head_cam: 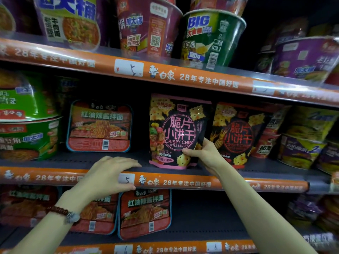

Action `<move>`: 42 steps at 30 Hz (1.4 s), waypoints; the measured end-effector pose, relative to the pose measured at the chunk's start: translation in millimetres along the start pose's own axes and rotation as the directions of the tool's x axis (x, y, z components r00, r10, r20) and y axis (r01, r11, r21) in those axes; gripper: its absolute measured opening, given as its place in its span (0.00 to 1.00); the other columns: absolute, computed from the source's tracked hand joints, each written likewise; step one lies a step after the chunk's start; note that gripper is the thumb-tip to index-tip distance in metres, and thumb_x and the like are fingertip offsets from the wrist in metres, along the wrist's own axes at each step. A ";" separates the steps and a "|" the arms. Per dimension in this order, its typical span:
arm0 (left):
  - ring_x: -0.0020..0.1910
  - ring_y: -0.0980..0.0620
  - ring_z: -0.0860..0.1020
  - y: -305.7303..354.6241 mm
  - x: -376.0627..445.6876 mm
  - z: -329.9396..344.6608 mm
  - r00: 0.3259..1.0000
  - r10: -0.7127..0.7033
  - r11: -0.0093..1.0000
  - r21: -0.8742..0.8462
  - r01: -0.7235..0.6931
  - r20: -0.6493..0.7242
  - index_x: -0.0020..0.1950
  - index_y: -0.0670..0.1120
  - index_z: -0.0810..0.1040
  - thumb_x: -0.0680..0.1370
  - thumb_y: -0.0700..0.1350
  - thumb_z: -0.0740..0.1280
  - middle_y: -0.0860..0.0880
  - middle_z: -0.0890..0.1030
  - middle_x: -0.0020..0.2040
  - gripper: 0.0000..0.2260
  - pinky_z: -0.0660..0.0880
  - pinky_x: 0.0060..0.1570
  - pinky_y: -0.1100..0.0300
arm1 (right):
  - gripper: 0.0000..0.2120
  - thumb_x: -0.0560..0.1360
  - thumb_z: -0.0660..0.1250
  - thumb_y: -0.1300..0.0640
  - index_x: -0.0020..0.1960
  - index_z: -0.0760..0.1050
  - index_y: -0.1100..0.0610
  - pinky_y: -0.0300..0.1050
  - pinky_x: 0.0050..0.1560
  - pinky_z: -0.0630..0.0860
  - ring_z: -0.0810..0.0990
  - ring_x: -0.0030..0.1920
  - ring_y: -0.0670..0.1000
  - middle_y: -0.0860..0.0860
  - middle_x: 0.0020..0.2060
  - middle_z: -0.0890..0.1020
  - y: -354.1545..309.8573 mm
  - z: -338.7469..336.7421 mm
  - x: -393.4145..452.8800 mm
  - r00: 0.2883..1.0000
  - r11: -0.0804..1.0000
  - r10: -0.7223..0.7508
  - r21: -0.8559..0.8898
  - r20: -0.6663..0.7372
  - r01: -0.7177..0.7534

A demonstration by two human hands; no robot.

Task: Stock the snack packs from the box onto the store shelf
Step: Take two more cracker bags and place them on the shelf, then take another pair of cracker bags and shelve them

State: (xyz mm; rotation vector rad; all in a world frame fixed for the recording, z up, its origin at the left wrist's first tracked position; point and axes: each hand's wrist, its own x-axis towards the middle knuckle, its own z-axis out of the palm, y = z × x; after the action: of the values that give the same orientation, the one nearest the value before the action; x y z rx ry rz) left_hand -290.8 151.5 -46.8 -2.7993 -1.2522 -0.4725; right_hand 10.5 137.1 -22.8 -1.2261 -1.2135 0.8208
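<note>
Head view is showing the right hand (203,154) pinching the pink snack pack (176,131), standing it on the middle shelf (73,160); the left hand (111,173) is resting loose-fingered on the near edge. Next probably calls for letting go once it is balancing upright.

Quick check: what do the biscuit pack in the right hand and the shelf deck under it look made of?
Biscuit pack: looks like glossy printed plastic film, judging by its sheen and soft, crimped pink bottom edge. Shelf deck: probably dark painted metal, matte, with rows of small perforations.
</note>
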 end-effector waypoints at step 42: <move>0.52 0.47 0.78 545.1 173.9 161.5 0.631 0.744 0.666 -0.167 -0.727 0.220 0.57 0.49 0.77 0.75 0.47 0.66 0.48 0.81 0.52 0.12 0.77 0.47 0.52 | 0.05 0.71 0.69 0.60 0.47 0.78 0.54 0.47 0.43 0.77 0.79 0.48 0.53 0.50 0.42 0.79 87.0 -447.4 -311.0 0.842 0.254 0.125 -0.804 -0.524 -0.538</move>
State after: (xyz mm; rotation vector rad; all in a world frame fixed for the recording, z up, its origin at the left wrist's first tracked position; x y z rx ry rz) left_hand 260.3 -64.7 -102.3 -3.1472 0.0179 -0.0613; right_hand 387.8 -248.0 -140.1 -2.5911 -1.0929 0.0098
